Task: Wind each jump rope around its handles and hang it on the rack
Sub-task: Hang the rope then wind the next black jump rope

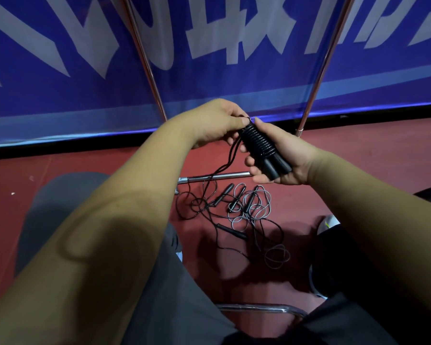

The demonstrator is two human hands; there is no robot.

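Winding step, judged nearly finished. Paired black handles (pixel 275 165) are held in front of the rack (pixel 321 70), above its base bar (pixel 219 175) and between its two uprights. The handles are cradled in the right hand (pixel 291 155), with fingers curled underneath and the thumb set at the far end. The jump rope (pixel 258 143) is laid in tight coils over the upper part of the handles; the butt ends are left bare. The free cord is pinched between thumb and fingers of the left hand (pixel 214 125), right at the far end of the handles and touching the coils. A slack tail (pixel 230 158) drops from there past the base bar to the floor (pixel 110 165); how much length is left cannot be told.

Next move, as judged: the tail is to be wound on or tucked under a coil, with tension kept so the coils are not sprung, then the bundle hung. No hanging rail of the rack is in view.

Long axis of the handles is slanted: cord ends are pointed up toward the rack, butt ends down and away from it, toward the person's right.

Loose ropes (pixel 244 210) are left tangled on the floor, just on the near side of the base bar, not yet wound.
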